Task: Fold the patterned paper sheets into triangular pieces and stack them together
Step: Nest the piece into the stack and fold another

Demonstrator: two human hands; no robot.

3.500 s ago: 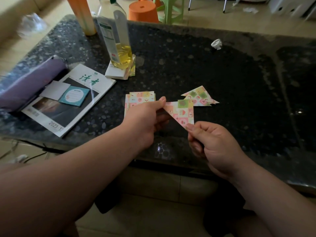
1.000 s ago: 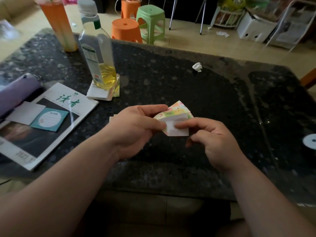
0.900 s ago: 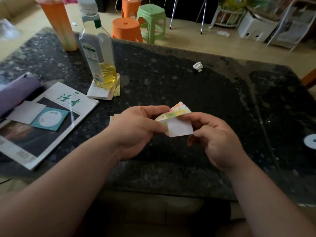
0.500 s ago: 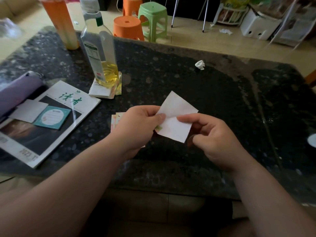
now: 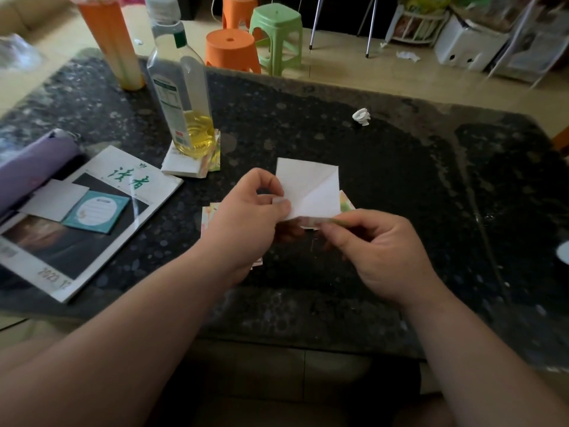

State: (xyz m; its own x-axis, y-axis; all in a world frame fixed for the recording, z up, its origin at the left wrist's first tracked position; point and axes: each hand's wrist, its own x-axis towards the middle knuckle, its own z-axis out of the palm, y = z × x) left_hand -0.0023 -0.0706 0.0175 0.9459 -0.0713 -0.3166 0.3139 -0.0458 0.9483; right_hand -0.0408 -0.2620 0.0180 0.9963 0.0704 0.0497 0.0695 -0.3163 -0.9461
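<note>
oil bottle [image 5: 181, 97], magazine [image 5: 92, 217], stools [image 5: 275, 35]

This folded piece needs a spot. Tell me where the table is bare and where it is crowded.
Bare: the table between the bottle and the paper ball, and right of the right hand. Crowded: the left, with magazine, purple case and paper stack.

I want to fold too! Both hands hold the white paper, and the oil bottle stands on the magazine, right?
Not quite. The left hand and right hand do hold the white paper, but the oil bottle stands on a small paper stack beside the magazine. The head view shows this.
</note>
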